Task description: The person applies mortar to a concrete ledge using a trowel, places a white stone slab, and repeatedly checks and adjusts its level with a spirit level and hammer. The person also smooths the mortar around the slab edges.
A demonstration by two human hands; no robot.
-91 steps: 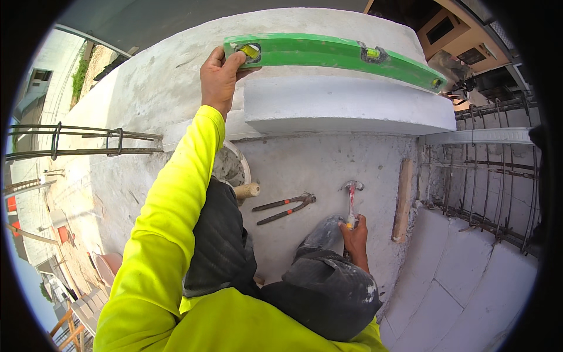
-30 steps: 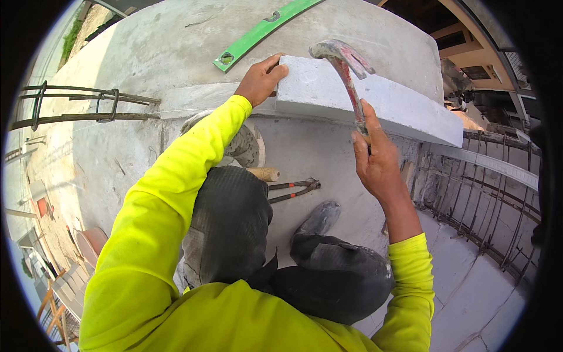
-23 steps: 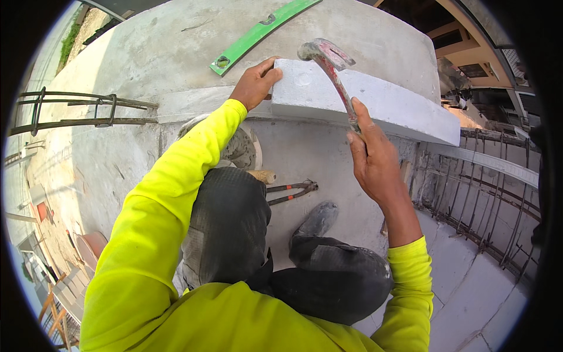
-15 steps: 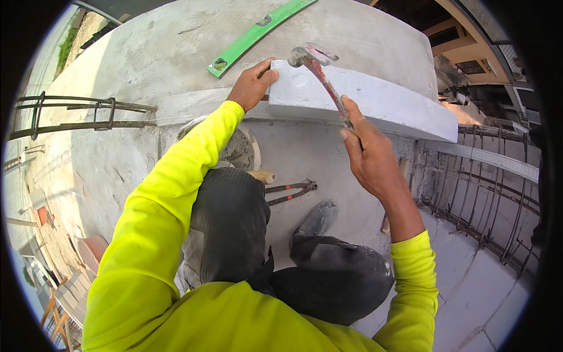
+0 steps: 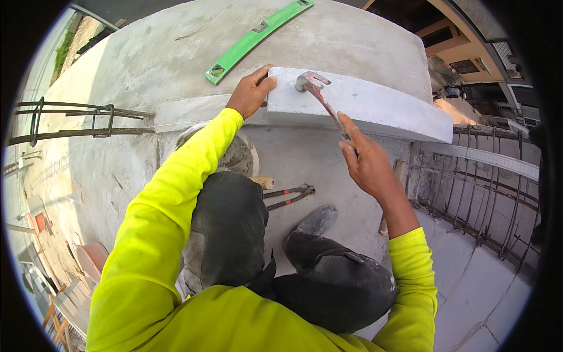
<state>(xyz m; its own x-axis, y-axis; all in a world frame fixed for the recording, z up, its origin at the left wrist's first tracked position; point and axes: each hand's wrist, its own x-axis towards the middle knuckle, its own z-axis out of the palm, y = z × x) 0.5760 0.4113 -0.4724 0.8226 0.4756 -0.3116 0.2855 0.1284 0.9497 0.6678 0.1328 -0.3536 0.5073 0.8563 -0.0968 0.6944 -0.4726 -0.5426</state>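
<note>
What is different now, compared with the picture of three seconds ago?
The left hand has let go of the green level, which now lies slanted on the concrete, and has moved to the left end of the white block. The right hand has brought the hammer up from the floor to the block's top. The pincers stay on the floor.
</note>
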